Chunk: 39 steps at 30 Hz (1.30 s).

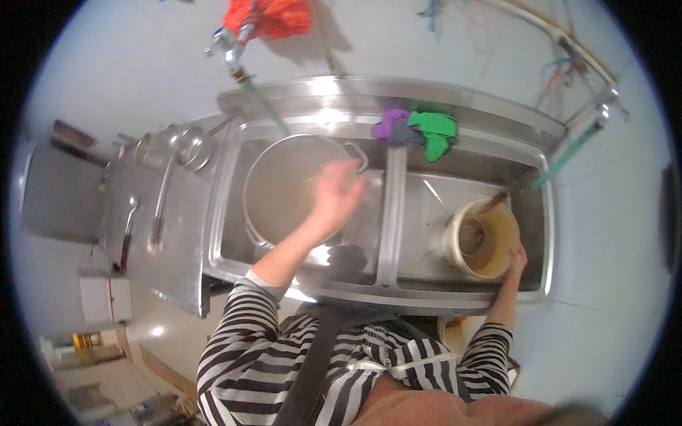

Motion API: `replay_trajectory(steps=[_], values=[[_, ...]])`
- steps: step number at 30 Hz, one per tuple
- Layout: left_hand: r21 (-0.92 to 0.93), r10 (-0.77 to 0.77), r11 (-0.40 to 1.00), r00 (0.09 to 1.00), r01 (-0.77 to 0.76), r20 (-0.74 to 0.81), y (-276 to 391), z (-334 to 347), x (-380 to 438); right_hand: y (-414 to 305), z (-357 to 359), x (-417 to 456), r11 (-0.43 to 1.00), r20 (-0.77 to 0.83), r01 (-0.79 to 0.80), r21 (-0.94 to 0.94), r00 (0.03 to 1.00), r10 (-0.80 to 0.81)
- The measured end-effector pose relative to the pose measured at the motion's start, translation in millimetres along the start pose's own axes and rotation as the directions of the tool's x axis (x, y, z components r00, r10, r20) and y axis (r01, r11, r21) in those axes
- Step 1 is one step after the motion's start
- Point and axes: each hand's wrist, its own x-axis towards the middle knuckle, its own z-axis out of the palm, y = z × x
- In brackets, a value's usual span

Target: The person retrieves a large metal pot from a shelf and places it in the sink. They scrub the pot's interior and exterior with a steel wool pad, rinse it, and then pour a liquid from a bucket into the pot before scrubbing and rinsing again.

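My left hand (pixel 337 196), blurred, is over the right side of a large metal pot (pixel 282 181) in the left sink basin. It is near the pot's loop handle (pixel 364 157); nothing shows in it, and its fingers look apart. Cloudy liquid seems to be in the pot. In the right basin, my right hand (pixel 517 262) grips the outer right rim of a cream plastic bucket (pixel 503 234). The bucket tilts and holds some liquid. A brown handle (pixel 494 202) sticks out over its rim, and a thin metal rod (pixel 436 194) lies behind it.
Purple (pixel 391 127) and green cloths (pixel 437 130) hang over the divider's back end. Green hoses reach down from a left tap (pixel 232 56) and at the right (pixel 570 154). On the left drainboard (pixel 184 234) are metal pots (pixel 193 150), a ladle (pixel 162 202) and a spoon (pixel 130 218).
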Motion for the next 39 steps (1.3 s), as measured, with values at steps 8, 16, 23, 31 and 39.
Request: replay_trajectory(steps=[8, 16, 23, 31, 39], values=[[0.364, -0.766, 0.533, 0.618, 0.764, -0.177, -169, -150, -94, -129, 106, -17, -0.214, 0.145, 0.110, -0.971, 0.977, -0.153], [-0.481, -0.886, 0.304, 0.430, 0.822, 0.174, -277, -145, -144, -58, 412, -199, 0.439, 0.724, 0.789, -0.431, 0.012, 0.690], [-0.425, -0.796, 0.490, 0.589, 0.761, 0.137, -251, -155, -93, 136, 452, -243, 0.014, 0.408, 0.968, -0.250, 0.092, 0.908], [-0.145, -0.595, 0.802, 0.798, 0.580, -0.097, -182, -179, -32, 196, 467, -259, 0.324, 0.718, 0.721, -0.612, 0.336, 0.609], [0.281, -0.483, 0.838, 0.875, 0.468, -0.017, -153, -195, -19, -19, 463, -244, -0.069, 0.553, 0.845, -0.530, 0.407, 0.727]])
